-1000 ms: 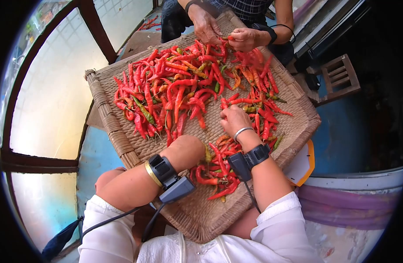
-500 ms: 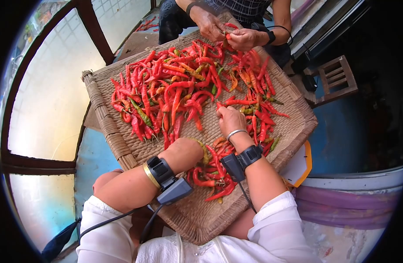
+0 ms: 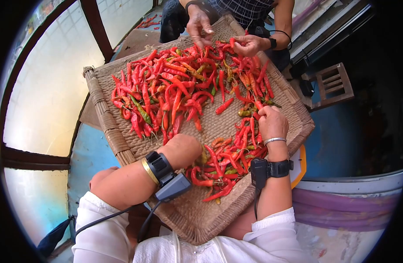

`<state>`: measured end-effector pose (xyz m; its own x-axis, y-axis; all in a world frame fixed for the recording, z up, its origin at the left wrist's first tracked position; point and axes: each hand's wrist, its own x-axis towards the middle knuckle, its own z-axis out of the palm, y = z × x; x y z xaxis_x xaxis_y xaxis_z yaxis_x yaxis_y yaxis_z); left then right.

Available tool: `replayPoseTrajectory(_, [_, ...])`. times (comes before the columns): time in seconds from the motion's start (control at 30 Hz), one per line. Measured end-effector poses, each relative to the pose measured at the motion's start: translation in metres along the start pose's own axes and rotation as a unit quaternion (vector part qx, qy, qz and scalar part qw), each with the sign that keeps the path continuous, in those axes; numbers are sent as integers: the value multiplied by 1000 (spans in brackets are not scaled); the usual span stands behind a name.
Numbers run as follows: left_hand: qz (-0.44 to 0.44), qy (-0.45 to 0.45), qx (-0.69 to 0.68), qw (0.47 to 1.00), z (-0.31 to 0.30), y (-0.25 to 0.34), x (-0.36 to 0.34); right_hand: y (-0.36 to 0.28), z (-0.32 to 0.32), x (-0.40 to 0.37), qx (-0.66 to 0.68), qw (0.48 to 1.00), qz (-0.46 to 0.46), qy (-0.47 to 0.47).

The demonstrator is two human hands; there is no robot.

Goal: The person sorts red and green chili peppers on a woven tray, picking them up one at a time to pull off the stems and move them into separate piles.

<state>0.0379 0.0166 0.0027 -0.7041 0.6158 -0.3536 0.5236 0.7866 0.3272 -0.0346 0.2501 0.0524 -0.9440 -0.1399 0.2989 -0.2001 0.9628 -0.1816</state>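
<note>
A wide woven tray lies in front of me, bearing a large heap of red chili peppers with a few green and orange ones among them. Closer to me is a smaller group of peppers. My left hand is low over the tray between the two groups, its fingers hidden behind the back of the hand. On the right side my right hand has its fingers closed on a red pepper. One loose red pepper lies on the weave between the groups.
Across the tray a co-worker's hands handle peppers at the far edge. A wooden chair stands at the right. Windows with dark frames are on the left. Cables run from my wrist devices.
My right hand has moved right, from the middle of the tray to its right side. A red pepper now lies loose near where it was. The co-worker's hands have moved apart.
</note>
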Motion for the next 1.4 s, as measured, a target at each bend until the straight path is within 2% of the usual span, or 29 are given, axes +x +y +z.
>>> replayPoseTrajectory(0.07, [-12, 1, 13, 1000, -4, 3, 0, 10, -6, -1, -84, 989, 84, -91])
replayPoseTrajectory(0.1, [-24, 0, 29, 999, -6, 4, -1, 11, -9, -1, -85, 989, 83, -90])
replayPoseTrajectory(0.17, [-40, 6, 26, 999, -9, 5, -2, 12, -13, 0, -117, 957, 138, -227])
replayPoseTrajectory(0.2, [-57, 11, 23, 998, -11, 5, -3, 14, -10, -3, -132, 963, 91, -218])
replayPoseTrajectory(0.23, [-58, 11, 23, 998, -13, 6, -4, 13, -7, -2, -132, 963, 90, -218])
replayPoseTrajectory(0.33, [-86, 14, 32, 996, -9, 6, -4, -4, 3, 4, -20, 974, -9, -224])
replayPoseTrajectory(0.37, [-93, 51, 39, 994, -1, 3, -3, -11, 11, 5, -20, 974, -9, -224])
replayPoseTrajectory(0.4, [-100, 88, 47, 990, 4, 1, -2, -15, 23, 5, 11, 974, -77, -213])
replayPoseTrajectory(0.43, [-101, 88, 49, 990, 4, 0, -2, -18, 36, 7, 43, 968, -144, -200])
replayPoseTrajectory(0.47, [-101, 89, 38, 990, 4, -1, -1, -19, 53, 7, 46, 968, -144, -200])
replayPoseTrajectory(0.53, [-102, 84, 23, 991, 9, -3, -2, -20, 84, 4, 4, 968, -229, -103])
replayPoseTrajectory(0.6, [-57, 61, -1, 997, 14, -2, 0, -19, 93, 2, -4, 969, -225, -105])
replayPoseTrajectory(0.8, [-56, -11, -9, 998, -4, 4, -3, -29, 97, 8, -52, 970, -216, -102])
replayPoseTrajectory(0.9, [-63, 22, -38, 997, -4, -4, 0, -32, 80, 8, 19, 971, -221, -92])
replayPoseTrajectory(0.93, [-60, 62, -78, 993, -9, -6, -1, -34, 70, 11, 71, 972, -215, -61])
replayPoseTrajectory(0.97, [-60, 62, -76, 993, -16, -8, -3, -36, 57, 13, 123, 970, -207, -29])
replayPoseTrajectory(1.03, [-47, 83, -294, 951, -28, -11, -5, -40, 25, 15, 140, 972, -186, -25])
replayPoseTrajectory(1.07, [-69, 86, -362, 926, -29, -12, -5, -41, 9, 12, 143, 976, -166, 4])
replayPoseTrajectory(1.1, [-96, 42, -463, 880, -36, -12, -6, -39, -2, 7, 147, 978, -145, 34])
replayPoseTrajectory(1.17, [-82, 83, -584, 803, -33, -13, -3, -22, -14, -1, 49, 987, -136, 76])
replayPoseTrajectory(1.2, [-82, 81, -583, 804, -34, -10, -3, -17, -20, -7, -1, 991, -114, 76])
replayPoseTrajectory(1.27, [-40, 106, -695, 710, -41, 4, -5, -11, -27, -15, 30, 992, -93, 77])
replayPoseTrajectory(1.3, [-9, 60, -680, 731, -45, 13, -10, -11, -30, -19, 59, 993, -72, 77])
replayPoseTrajectory(1.37, [106, 156, -434, 881, -26, 8, -1, -19, -36, -25, 71, 991, -80, 77])
replayPoseTrajectory(1.4, [103, 151, -431, 884, -27, 6, -2, -23, -37, -28, 66, 987, -123, 75])
